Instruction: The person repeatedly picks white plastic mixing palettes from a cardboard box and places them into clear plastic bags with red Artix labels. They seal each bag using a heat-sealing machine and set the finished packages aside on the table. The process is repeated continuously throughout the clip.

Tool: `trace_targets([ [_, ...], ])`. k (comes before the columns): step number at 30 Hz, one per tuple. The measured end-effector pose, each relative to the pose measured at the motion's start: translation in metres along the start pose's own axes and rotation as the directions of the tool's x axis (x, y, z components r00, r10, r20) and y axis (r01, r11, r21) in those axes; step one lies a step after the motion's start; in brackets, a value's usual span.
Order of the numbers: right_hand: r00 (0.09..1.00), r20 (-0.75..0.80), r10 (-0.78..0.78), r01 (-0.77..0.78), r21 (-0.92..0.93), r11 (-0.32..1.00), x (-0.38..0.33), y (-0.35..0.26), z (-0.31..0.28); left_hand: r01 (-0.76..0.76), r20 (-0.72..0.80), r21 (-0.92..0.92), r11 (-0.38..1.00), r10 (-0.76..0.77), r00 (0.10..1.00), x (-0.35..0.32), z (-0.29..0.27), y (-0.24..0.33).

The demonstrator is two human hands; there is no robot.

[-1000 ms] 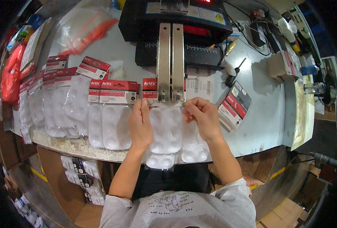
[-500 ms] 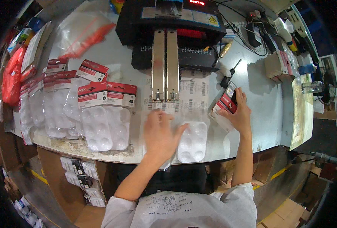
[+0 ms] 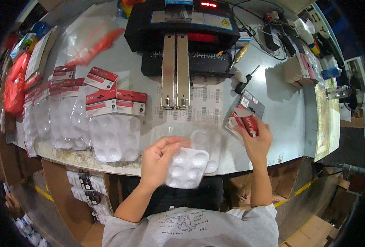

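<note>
A white plastic palette (image 3: 185,172) with several round wells is pinched in my left hand (image 3: 157,158), held tilted over the table's front edge. Partly behind it on the table lies another pale palette (image 3: 212,164), its outline blurred. My right hand (image 3: 257,140) grips a red and white header card (image 3: 247,125), which looks bent. Just beyond that hand lies a dark card (image 3: 251,103) with a white sticker. To the left, several bagged palettes (image 3: 104,138) with red and white header cards lie in overlapping rows.
A black machine (image 3: 182,39) with two metal bars and a red display stands at the back, over a sheet of barcode labels (image 3: 209,99). A screwdriver (image 3: 247,79), stacked cards (image 3: 296,71) and cables lie right. Clear bags (image 3: 87,31) lie back left; below is an open carton (image 3: 73,210).
My left hand has lifted a palette and drawn it toward me. My right hand has closed on a red header card, shifting it nearer and uncovering the dark card. The view has shifted slightly.
</note>
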State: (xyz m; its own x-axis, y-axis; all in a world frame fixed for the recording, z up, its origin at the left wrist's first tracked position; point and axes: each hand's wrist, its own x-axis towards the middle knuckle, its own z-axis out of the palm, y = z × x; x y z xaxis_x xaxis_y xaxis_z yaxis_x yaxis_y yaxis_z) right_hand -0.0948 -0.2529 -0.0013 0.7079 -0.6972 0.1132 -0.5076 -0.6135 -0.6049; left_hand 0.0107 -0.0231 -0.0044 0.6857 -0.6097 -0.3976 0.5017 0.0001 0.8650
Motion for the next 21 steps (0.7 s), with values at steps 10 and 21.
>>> trace_targets([
  [10,0.82,0.248,-0.516,0.464,0.24,0.853,-0.005,-0.085,0.018,-0.185,-0.015,0.478,0.859,0.218,0.976,-0.027,0.001,0.012],
  [21,0.821,0.329,-0.466,0.362,0.33,0.872,0.003,-0.072,0.016,-0.236,-0.068,0.521,0.821,0.315,0.947,-0.021,-0.008,0.004],
])
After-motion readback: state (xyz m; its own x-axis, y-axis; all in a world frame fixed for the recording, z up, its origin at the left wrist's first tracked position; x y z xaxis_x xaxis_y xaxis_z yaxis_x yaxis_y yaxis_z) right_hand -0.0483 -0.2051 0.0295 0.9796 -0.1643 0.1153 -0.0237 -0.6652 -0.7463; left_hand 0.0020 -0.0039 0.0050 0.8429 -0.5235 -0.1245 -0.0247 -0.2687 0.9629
